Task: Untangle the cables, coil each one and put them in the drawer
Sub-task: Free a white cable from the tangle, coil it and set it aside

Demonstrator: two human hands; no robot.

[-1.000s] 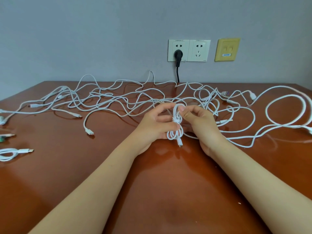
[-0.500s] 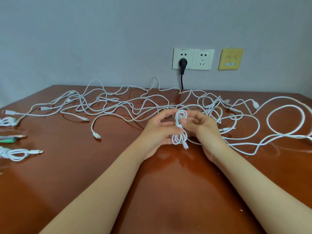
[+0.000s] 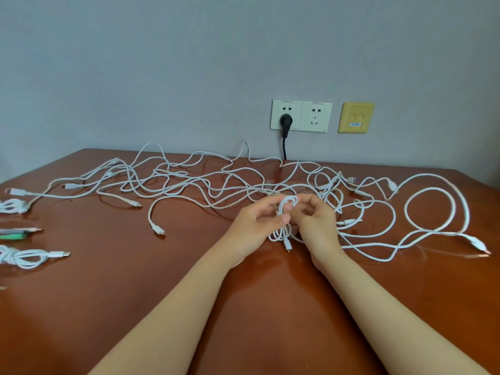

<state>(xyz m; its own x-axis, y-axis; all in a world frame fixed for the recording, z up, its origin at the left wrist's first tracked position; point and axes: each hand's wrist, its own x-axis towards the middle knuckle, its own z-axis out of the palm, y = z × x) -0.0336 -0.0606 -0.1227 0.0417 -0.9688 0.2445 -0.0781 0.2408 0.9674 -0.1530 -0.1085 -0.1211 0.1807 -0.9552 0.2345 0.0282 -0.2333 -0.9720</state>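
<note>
Pinching the small white coil (image 3: 280,236) at its waist, we hold it just above the bench (image 3: 135,307) with both hands. The left hand (image 3: 250,226) clamps the loops between thumb and forefinger. The right hand (image 3: 318,226) curls in from the other side, its fingers bent round the upper loop. We judge the grip sits at the middle so the turns cannot spring apart while the tail is wrapped or tucked. One connector (image 3: 288,245) dangles free below.

Just beyond the hands, toward the far edge, lies the loose tangle (image 3: 200,185) of white cables. It spreads from left to right and crosses over itself many times, so most of the job looks undone. To the right a thicker white cable (image 3: 467,212) lies in an open loop.

At the left edge sit two coiled bundles (image 3: 24,257), parked there, we suppose, to stay out of the tangle, with a green-tipped lead (image 3: 13,236) between them. On the wall behind, a black plug (image 3: 285,122) sits in a socket (image 3: 313,117). We see no drawer.
</note>
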